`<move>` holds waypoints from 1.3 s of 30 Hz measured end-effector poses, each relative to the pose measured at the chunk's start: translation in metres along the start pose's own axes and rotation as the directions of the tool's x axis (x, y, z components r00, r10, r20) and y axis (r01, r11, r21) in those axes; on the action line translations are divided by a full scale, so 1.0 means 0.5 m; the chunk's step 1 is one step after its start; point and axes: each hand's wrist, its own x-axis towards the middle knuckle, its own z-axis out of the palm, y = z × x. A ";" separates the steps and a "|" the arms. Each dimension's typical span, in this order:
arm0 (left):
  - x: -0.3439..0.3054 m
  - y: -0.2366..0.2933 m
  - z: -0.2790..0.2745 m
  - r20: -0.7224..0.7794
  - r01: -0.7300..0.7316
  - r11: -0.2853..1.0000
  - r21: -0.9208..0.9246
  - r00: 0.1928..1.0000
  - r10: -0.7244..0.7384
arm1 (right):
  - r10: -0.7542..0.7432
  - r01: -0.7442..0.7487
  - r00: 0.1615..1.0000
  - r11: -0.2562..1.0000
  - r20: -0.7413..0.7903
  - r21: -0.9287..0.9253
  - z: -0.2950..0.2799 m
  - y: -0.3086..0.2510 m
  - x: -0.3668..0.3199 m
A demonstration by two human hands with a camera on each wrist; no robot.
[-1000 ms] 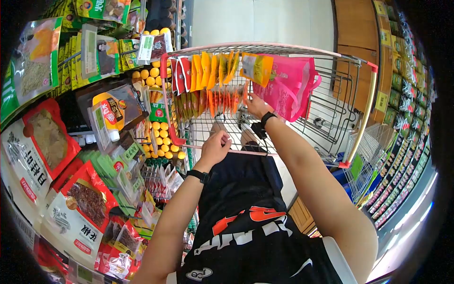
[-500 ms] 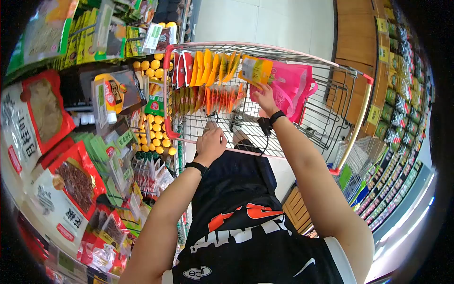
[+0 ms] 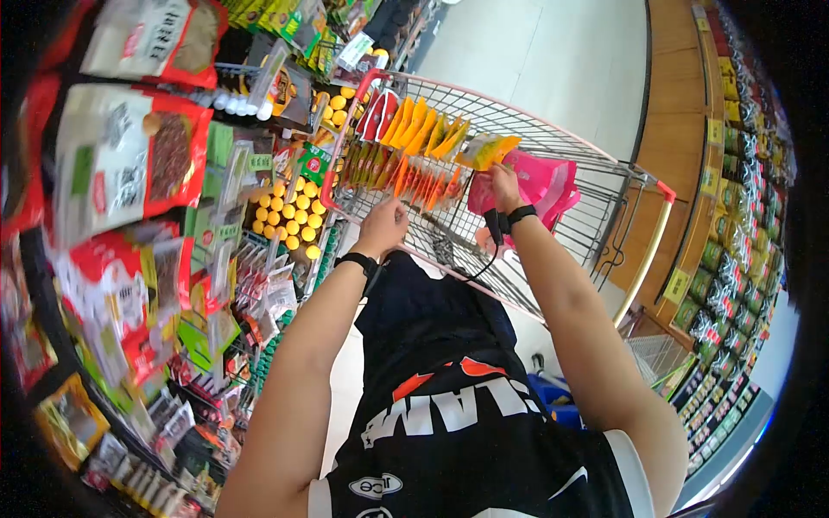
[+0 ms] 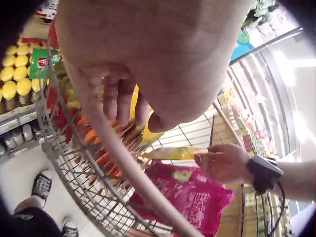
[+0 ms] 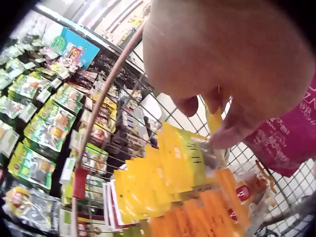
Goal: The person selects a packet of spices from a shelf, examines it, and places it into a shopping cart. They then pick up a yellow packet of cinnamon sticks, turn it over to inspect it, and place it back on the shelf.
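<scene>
While the right hand (image 3: 505,186) pinches a yellow packet (image 3: 489,154), left hand (image 3: 384,227) loose, row-filling seems underway; next probably wants it squared against the far row (image 3: 421,129).

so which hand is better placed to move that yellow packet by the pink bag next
Right, I'd say: the right hand pinches the yellow packet beside the pink bag, while the left hand is by the cart's near rim.

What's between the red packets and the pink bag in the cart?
In the head view: a row of yellow packets, then another yellow packet that the right hand holds.
</scene>
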 end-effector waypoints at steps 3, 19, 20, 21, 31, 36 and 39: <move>-0.037 0.043 -0.007 -0.222 -0.087 0.994 -0.062 0.972 0.072 | -0.206 0.215 0.975 0.969 0.083 -0.118 -0.007 -0.033 -0.067; -0.525 0.343 -0.101 -0.876 -0.186 0.971 0.150 0.430 0.218 | 0.053 0.377 -0.094 0.926 0.994 -0.014 0.040 -0.213 -0.815; -0.560 0.335 -0.100 -0.869 -0.213 0.971 0.111 0.452 0.198 | 0.091 0.364 -0.189 0.931 0.978 -0.016 0.049 -0.211 -0.826; -0.594 0.329 -0.093 -0.862 -0.241 0.968 0.068 0.475 0.178 | 0.085 0.400 -0.228 0.917 0.970 0.013 0.056 -0.209 -0.831; -0.828 0.311 -0.044 -0.756 -0.539 0.530 -0.655 0.454 -0.472 | -0.045 0.632 0.130 0.774 0.990 -0.048 0.117 -0.116 -0.865; -0.963 0.273 -0.034 -0.777 -0.551 0.548 -0.629 0.458 -0.432 | 0.239 0.604 -0.084 0.784 0.967 -0.141 0.165 -0.021 -0.975; -1.046 0.247 -0.017 -0.845 -0.513 0.671 -0.535 0.319 -0.430 | 0.316 0.786 -0.171 0.615 0.933 -0.064 0.201 0.027 -1.068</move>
